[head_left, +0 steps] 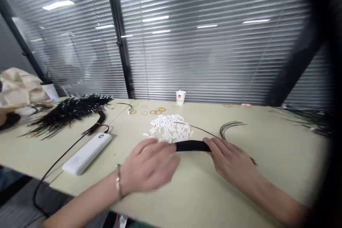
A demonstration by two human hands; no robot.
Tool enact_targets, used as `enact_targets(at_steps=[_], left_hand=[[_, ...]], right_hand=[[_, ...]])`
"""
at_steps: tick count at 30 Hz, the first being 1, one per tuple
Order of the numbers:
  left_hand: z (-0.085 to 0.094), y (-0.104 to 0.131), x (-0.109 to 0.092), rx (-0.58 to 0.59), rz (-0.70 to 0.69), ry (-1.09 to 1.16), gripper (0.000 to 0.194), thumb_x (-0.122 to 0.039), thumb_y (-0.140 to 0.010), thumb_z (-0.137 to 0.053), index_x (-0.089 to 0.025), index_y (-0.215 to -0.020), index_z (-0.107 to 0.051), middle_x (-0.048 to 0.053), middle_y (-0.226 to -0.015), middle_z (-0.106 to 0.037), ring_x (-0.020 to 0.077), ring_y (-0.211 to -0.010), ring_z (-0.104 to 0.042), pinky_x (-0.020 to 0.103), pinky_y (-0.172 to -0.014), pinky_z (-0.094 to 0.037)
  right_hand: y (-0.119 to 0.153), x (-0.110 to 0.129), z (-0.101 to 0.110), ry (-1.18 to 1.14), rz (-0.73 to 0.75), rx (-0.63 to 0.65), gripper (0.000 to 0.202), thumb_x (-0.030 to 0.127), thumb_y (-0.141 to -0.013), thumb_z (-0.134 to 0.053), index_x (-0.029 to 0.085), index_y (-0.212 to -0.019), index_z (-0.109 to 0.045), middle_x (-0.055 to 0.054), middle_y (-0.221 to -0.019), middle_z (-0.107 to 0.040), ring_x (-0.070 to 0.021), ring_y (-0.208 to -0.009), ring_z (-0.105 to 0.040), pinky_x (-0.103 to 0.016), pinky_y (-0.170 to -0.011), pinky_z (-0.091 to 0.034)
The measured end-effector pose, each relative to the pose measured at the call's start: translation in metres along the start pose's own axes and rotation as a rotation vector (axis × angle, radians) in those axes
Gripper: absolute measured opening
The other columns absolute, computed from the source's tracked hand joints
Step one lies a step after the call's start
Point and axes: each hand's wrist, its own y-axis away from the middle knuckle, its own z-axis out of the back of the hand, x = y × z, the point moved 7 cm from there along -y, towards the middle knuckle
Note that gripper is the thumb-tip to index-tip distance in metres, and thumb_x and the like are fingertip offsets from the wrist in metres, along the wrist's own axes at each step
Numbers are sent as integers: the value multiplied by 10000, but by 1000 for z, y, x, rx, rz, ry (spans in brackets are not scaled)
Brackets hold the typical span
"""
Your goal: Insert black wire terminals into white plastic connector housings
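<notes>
A bundle of black wires (191, 145) lies crosswise in front of me, over the table. My left hand (153, 165), blurred by motion and wearing a bracelet, is closed around the bundle's left end. The right part of the bundle is under my right hand (231, 160), whose fingers wrap over it. Thin wire ends (227, 127) fan out beyond my right hand, and one loose wire (196, 127) reaches left over a pile of small white connectors (171, 127). The palm sides of both hands are hidden.
At the left are a white power bank (87, 153) with a black cable and a large heap of black wires (72, 110). Rubber bands (158, 110) and a paper cup (180, 97) stand behind the pile. More wires (311, 121) lie far right. Part of another person's hand (3, 115) shows far left.
</notes>
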Motion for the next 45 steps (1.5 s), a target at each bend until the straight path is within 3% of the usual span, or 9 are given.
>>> enact_targets(at_steps=[4,7,9,19,22,27,30,34,45], left_hand=[[-49,-17,6,179,61,17,551,-504,-901,-385,-109,-1285,-396,138,-1179,-574,240,-999,-577,373,-810,-506],[-74,-18,8,232,26,34,443,-484,-927,-326,-154,-1181,-479,43,-885,-659,181,-763,-627,309,-668,-499],[-81,-15,14,234,24,46,427,-494,-925,-320,-158,-1099,-517,29,-845,-657,164,-746,-626,290,-663,-478],[-80,-3,68,236,53,32,354,-496,-893,-419,-192,-922,-598,30,-831,-655,178,-869,-567,306,-789,-396],[-83,-3,63,232,47,10,318,-464,-899,-430,-200,-971,-592,26,-892,-659,184,-902,-556,318,-817,-389],[-92,-9,26,205,6,-75,439,-455,-893,-444,-136,-1193,-476,79,-1013,-632,231,-983,-523,364,-860,-382],[-99,-11,14,199,-30,-143,181,-255,-918,-437,-134,-996,-547,47,-785,-620,201,-812,-539,335,-773,-405],[-102,-9,29,165,-51,-228,171,-119,-899,-416,-158,-776,-528,33,-664,-576,188,-746,-527,341,-767,-417],[-97,-4,74,61,5,-297,165,-266,-889,-502,-187,-777,-594,54,-828,-646,231,-1068,-539,502,-1017,-342]], right_hand=[[6,6,2,0,31,-8,360,35,-786,-428,105,-1132,-501,-83,-913,-601,-201,-818,-560,-310,-670,-383],[7,7,6,22,33,1,377,28,-777,-441,97,-1145,-489,-71,-914,-595,-195,-806,-553,-311,-663,-370],[7,6,8,32,24,17,380,27,-780,-439,97,-1151,-483,-66,-903,-592,-192,-796,-551,-311,-658,-363],[10,-12,-7,35,-69,82,340,83,-808,-425,113,-1139,-499,-66,-855,-591,-149,-706,-550,-269,-568,-332],[11,-14,-12,-62,-101,116,320,98,-830,-392,118,-1127,-511,-85,-830,-590,-154,-695,-553,-257,-550,-329],[11,4,-17,-168,-109,207,316,97,-861,-352,114,-1149,-480,-114,-857,-592,-184,-736,-575,-256,-547,-357],[12,21,-21,-249,-108,291,298,135,-891,-347,119,-1171,-449,-121,-922,-600,-196,-742,-593,-263,-526,-363],[11,32,-24,-375,-177,426,267,256,-926,-351,130,-1146,-435,-99,-886,-617,-204,-646,-608,-263,-459,-313],[12,26,-27,-847,-491,717,296,384,-929,-269,171,-1047,-437,-60,-745,-589,-197,-624,-564,-258,-529,-314]])
